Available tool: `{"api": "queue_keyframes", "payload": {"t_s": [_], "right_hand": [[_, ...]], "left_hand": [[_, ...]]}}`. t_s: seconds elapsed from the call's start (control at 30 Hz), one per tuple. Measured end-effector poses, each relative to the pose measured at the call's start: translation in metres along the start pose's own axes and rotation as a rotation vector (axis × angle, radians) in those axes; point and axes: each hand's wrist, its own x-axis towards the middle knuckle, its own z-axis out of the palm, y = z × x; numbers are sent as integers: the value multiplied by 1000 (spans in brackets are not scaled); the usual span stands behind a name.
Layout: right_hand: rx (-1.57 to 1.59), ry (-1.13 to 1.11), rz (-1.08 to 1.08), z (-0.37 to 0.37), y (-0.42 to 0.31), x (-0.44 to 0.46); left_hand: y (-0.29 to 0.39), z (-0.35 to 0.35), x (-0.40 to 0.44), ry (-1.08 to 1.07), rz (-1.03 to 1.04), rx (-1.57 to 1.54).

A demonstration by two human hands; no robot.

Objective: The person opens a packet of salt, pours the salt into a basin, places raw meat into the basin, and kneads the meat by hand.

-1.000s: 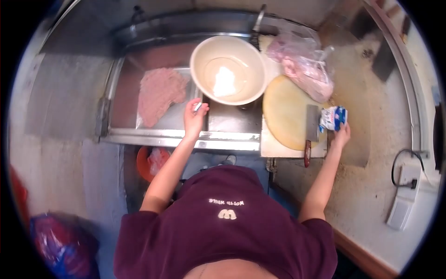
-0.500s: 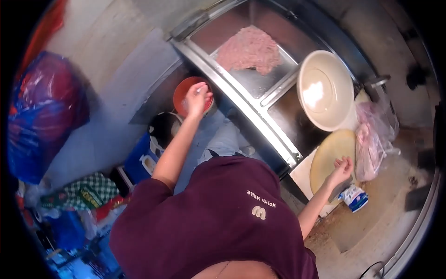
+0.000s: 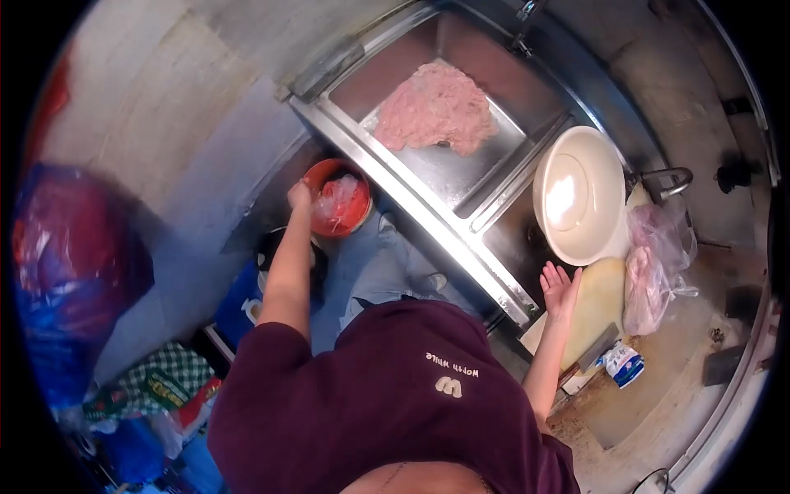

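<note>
My left hand [image 3: 299, 194] is closed at the left rim of an orange bucket [image 3: 362, 212], its fingers partly hidden. Crumpled clear plastic [image 3: 336, 198] lies inside the bucket. My right hand [image 3: 560, 288] is open and empty, palm up and fingers apart, over the near edge of a round yellowish cutting board [image 3: 601, 309]. Just beyond that hand, a large cream basin [image 3: 605, 198] rests on the sink. A knife [image 3: 591, 356] lies along the board's near side, beside a small blue-and-white packet [image 3: 623, 364].
Pale pink raw meat [image 3: 436, 111] is spread in the steel sink [image 3: 448, 185]. Clear bags of meat [image 3: 648, 280] lie right of the board. A tap [image 3: 671, 179] stands behind the basin. At left are a blue-red plastic sack [image 3: 78, 272] and a green checked bag [image 3: 169, 379].
My left hand has gone from above the bucket to its left rim, and clear plastic now shows inside. My right hand has moved from over the board toward the basin and opened. The view has shifted.
</note>
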Motion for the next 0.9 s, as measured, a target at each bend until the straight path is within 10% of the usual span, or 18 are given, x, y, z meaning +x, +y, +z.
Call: {"api": "queue_keyframes", "payload": {"t_s": [0.3, 0.6, 0.9], "right_hand": [[165, -14, -84, 21, 4, 48], [219, 109, -224, 41, -1, 36], [69, 186, -214, 15, -8, -47]], "left_hand": [[13, 5, 71, 279, 364, 413], [148, 94, -21, -241, 787, 20], [100, 296, -33, -969, 833, 693]]}}
